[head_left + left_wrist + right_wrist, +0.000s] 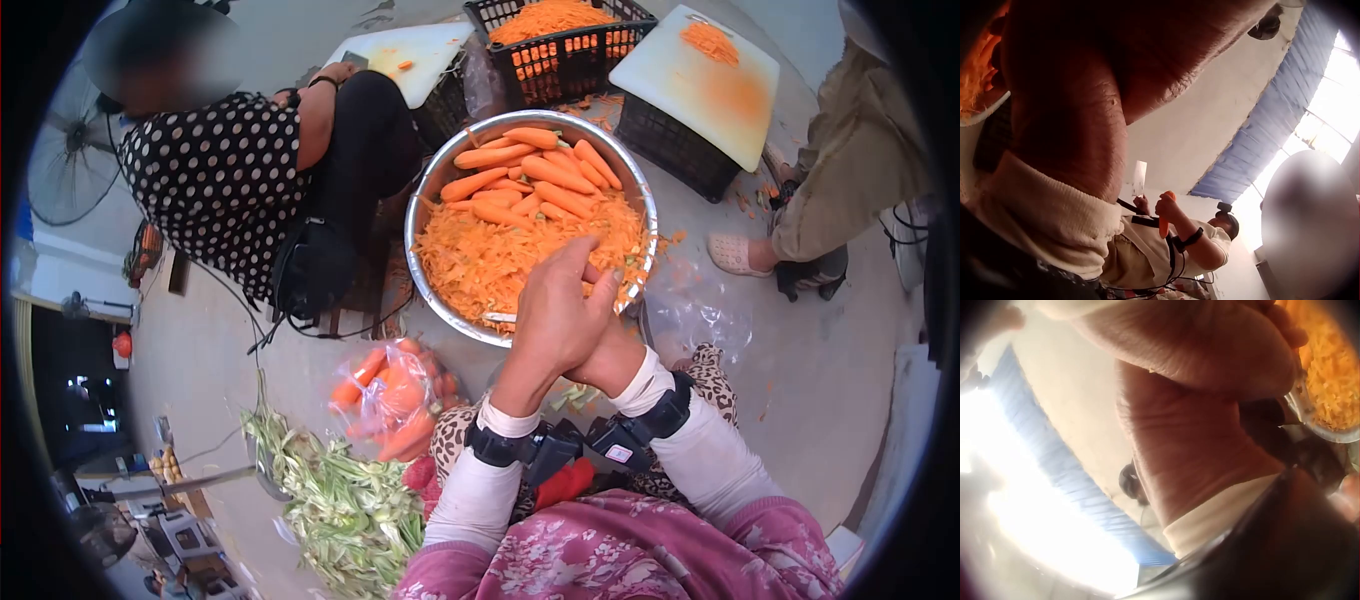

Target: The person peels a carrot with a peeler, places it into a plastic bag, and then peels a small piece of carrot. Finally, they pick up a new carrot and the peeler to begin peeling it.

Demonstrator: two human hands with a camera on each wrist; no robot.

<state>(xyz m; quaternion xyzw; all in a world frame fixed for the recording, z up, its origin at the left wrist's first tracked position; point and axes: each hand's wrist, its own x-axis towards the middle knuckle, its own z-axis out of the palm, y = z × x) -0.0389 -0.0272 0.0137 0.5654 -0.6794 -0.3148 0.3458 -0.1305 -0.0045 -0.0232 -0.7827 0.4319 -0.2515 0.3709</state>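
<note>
A large metal bowl (418,268) holds shredded carrot (480,250) in its near part and whole peeled carrots (560,172) in its far part. Over the bowl's near edge, the left hand (560,315) lies across the right hand (612,358), touching it. The left index finger and thumb look extended; the right fingers are hidden under the left hand. In the wrist views the left hand (1066,94) and right hand (1191,437) press together at the palms. A thin pale strip (500,317) lies at the bowl's near rim. No object shows in either hand.
Beyond the bowl are a black crate (590,50) of shredded carrot and cutting boards (650,80) on crates. A seated person (230,170) is at left, another's leg (840,170) at right. Bagged carrots (395,395) and green-white peelings (350,500) lie at near left.
</note>
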